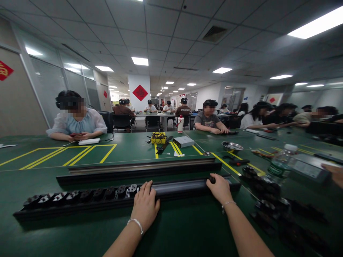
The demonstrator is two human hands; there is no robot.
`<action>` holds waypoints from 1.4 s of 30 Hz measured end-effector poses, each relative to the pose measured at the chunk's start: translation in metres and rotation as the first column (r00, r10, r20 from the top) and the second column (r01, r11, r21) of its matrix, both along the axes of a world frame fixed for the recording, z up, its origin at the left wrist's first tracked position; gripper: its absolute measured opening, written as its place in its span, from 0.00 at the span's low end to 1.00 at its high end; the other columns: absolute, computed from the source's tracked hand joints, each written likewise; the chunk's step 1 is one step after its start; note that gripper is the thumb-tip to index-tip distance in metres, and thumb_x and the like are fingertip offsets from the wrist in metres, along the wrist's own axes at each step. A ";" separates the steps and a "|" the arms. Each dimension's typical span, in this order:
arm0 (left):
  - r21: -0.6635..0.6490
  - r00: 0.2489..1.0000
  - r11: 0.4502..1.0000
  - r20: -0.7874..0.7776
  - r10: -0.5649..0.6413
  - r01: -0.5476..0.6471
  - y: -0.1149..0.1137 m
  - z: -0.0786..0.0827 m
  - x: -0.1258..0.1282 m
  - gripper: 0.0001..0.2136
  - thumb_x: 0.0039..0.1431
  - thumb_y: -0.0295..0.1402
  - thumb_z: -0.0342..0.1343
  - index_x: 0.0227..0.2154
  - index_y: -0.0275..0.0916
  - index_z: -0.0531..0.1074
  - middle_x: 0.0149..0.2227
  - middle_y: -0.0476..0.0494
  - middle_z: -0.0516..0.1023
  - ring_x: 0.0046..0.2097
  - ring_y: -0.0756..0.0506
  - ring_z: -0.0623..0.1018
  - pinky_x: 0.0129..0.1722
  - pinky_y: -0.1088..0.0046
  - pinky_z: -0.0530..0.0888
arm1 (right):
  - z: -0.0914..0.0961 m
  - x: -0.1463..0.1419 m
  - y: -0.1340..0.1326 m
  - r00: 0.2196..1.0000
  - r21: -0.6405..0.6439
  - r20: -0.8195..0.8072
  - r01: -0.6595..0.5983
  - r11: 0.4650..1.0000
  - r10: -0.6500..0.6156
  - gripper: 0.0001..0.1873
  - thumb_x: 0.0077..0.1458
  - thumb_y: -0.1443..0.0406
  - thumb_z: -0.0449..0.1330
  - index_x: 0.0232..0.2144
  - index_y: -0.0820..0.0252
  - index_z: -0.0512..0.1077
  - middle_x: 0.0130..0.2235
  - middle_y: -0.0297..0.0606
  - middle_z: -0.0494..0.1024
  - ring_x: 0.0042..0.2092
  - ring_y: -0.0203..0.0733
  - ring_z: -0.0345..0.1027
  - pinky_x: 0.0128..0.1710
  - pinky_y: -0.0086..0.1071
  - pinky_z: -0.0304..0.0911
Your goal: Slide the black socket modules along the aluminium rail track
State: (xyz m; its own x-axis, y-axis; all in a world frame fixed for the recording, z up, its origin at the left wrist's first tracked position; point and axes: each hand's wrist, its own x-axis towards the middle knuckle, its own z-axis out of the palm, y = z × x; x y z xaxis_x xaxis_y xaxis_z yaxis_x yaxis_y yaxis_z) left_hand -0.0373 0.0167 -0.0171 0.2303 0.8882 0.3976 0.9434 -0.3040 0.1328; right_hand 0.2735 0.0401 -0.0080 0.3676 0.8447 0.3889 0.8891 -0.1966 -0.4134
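A long black channel lies across the green table in front of me. A row of black socket-like modules, some with pale metal faces, sits along its left part. My left hand rests over the channel just right of the last module, its fingers bent over the far side and its thumb on the near side. Near the channel's right end, my right hand pinches a small black round-ended piece. The rest of that piece is hidden by my fingers.
Behind lie more black rails. A heap of black modules, a water bottle and a grey metal box stand on the right. A steel bowl and a yellow box with cables are farther back. People sit around the table.
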 end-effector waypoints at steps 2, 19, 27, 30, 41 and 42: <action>0.004 1.000 1.000 -0.001 0.001 -0.001 0.000 0.000 0.000 0.10 0.54 0.33 0.46 0.38 0.40 0.67 0.58 0.42 0.59 0.59 0.41 0.57 0.53 0.61 0.59 | 0.000 0.001 -0.001 1.000 -0.004 0.006 -0.010 1.000 0.010 0.22 0.48 0.59 0.50 0.42 0.66 0.69 0.45 0.45 0.72 0.48 0.46 0.64 0.49 0.37 0.53; -0.015 1.000 1.000 0.005 0.003 -0.003 0.000 -0.001 0.000 0.10 0.54 0.34 0.46 0.38 0.40 0.68 0.58 0.43 0.59 0.60 0.41 0.56 0.53 0.61 0.59 | 0.000 0.003 -0.002 0.999 -0.007 0.028 0.028 1.000 -0.028 0.20 0.46 0.56 0.49 0.38 0.59 0.70 0.46 0.42 0.71 0.51 0.48 0.60 0.52 0.45 0.44; 0.014 1.000 1.000 0.004 -0.005 0.005 0.002 -0.003 0.000 0.10 0.54 0.33 0.46 0.38 0.40 0.67 0.58 0.42 0.60 0.59 0.41 0.57 0.52 0.61 0.59 | 0.001 0.005 -0.001 1.000 -0.015 0.013 0.023 1.000 -0.023 0.20 0.46 0.56 0.49 0.39 0.60 0.70 0.46 0.42 0.71 0.50 0.47 0.61 0.51 0.42 0.45; 0.001 1.000 1.000 0.003 0.000 0.000 0.002 -0.003 0.000 0.10 0.54 0.33 0.46 0.37 0.40 0.67 0.58 0.43 0.59 0.59 0.41 0.56 0.52 0.61 0.59 | 0.000 0.006 -0.001 1.000 -0.004 0.009 0.022 1.000 -0.022 0.20 0.46 0.56 0.50 0.39 0.60 0.70 0.45 0.42 0.72 0.49 0.47 0.61 0.51 0.42 0.45; 0.006 1.000 1.000 -0.010 0.006 -0.006 0.002 -0.003 0.000 0.10 0.53 0.33 0.46 0.38 0.40 0.68 0.58 0.43 0.60 0.59 0.42 0.56 0.53 0.62 0.58 | 0.000 0.006 -0.003 0.998 -0.006 0.041 0.037 0.999 -0.037 0.20 0.46 0.57 0.50 0.39 0.59 0.70 0.46 0.41 0.72 0.49 0.46 0.62 0.50 0.39 0.50; 0.004 1.000 1.000 -0.008 0.007 -0.007 0.002 -0.003 0.001 0.11 0.53 0.33 0.46 0.38 0.40 0.68 0.58 0.43 0.60 0.59 0.42 0.56 0.53 0.62 0.58 | 0.001 0.006 -0.003 0.998 -0.013 0.043 0.041 0.999 -0.041 0.19 0.46 0.57 0.50 0.39 0.59 0.70 0.46 0.40 0.71 0.49 0.46 0.61 0.51 0.40 0.49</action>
State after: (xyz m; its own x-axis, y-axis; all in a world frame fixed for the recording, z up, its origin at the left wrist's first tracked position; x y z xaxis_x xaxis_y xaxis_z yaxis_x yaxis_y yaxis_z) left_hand -0.0367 0.0188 -0.0197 0.2271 0.8881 0.3996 0.9465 -0.2979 0.1240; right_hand 0.2793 0.0370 -0.0072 0.3855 0.8349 0.3928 0.8968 -0.2388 -0.3726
